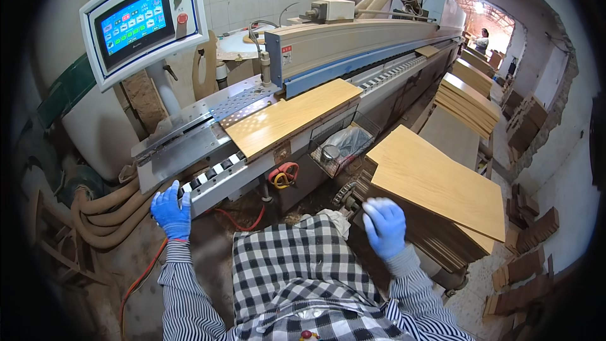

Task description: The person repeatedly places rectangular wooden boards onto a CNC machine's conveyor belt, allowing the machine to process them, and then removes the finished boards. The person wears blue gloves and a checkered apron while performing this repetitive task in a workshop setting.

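Note:
My left hand (171, 212), in a blue glove, rests at the near end of the roller rail (221, 184), its fingers stretched out and holding nothing. Farther along, a wood-grain panel (293, 117) lies flat on the rail and the machine's metal bed, touched by neither hand. In a blue glove with pale fingertips, my right hand (386, 232) is raised in front of me, slightly blurred. Its fingers are curled in with nothing visible in them. Just beyond it stands a stack of wood-grain panels (442, 186), the top one lying askew.
A control screen (134, 25) with buttons hangs at upper left. The long edge-banding machine (353, 50) runs away to the right. A wire basket (344, 142) and red-yellow coiled hose (283, 175) hang on its side. More panel stacks (467, 101) line the right; another person (482, 41) stands far off.

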Demonstrator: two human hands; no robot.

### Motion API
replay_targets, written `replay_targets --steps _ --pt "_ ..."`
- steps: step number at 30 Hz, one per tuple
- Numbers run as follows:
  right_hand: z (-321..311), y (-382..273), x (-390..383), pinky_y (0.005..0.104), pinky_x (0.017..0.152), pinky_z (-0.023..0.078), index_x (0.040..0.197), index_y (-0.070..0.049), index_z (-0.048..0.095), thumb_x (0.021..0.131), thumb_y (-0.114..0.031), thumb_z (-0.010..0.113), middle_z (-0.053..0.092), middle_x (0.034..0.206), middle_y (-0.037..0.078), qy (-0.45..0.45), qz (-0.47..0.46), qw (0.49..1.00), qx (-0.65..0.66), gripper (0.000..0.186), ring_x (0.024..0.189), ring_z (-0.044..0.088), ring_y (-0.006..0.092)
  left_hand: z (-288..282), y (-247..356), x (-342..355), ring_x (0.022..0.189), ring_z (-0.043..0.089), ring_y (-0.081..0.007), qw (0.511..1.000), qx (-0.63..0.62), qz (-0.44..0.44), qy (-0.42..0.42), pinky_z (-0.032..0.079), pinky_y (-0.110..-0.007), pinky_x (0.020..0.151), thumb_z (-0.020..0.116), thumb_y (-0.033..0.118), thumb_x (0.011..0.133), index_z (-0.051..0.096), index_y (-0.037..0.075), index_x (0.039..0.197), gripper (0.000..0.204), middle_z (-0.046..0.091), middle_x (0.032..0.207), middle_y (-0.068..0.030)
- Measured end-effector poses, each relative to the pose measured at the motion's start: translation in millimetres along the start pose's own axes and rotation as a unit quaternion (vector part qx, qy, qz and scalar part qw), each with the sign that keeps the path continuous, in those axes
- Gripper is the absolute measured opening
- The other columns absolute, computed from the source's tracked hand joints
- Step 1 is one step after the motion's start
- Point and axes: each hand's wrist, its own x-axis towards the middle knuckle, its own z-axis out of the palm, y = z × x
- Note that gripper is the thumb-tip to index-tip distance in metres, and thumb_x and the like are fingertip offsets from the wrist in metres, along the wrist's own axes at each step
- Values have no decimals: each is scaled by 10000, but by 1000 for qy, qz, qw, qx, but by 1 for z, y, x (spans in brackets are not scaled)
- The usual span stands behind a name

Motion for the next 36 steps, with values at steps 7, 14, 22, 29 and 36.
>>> replay_targets --steps 7,14,22,29,36 --pt "-25 83 -63 240 445 411 849 -94 574 905 -489 601 646 706 75 257 624 497 546 400 495 521 117 -9 5 7 983 585 -283 1000 -17 -7 -3 374 -433 1014 632 338 847 626 103 1186 412 661 1040 -97" --pt "-11 75 -77 241 449 363 972 -102 565 938 -448 557 612 693 74 243 567 550 563 348 485 459 118 -15 11 8 991 591 -279 1000 -21 -11 4 386 -443 1003 637 364 828 631 110 1169 425 667 1035 -104" --pt "-57 48 -106 290 471 448 1040 -173 616 878 -462 633 675 842 5 335 565 454 602 331 526 543 137 -18 7 4 1029 578 -290 999 -33 -21 -10 368 -455 1018 634 373 835 627 119 1182 430 659 1082 -96" --pt "-51 69 -137 268 507 487 1017 -132 600 897 -245 638 668 842 17 285 566 490 598 169 515 548 122 -34 14 -2 1234 458 -296 998 -53 7 -31 228 -474 1145 648 404 834 544 83 1283 561 566 1261 -112" --pt "-3 -12 -43 294 537 478 1049 -27 578 899 -196 570 604 769 28 79 451 556 694 227 557 522 105 -94 71 -37 1370 315 -353 962 -221 99 -126 186 -480 1162 599 677 784 451 91 1385 853 421 1426 -163"
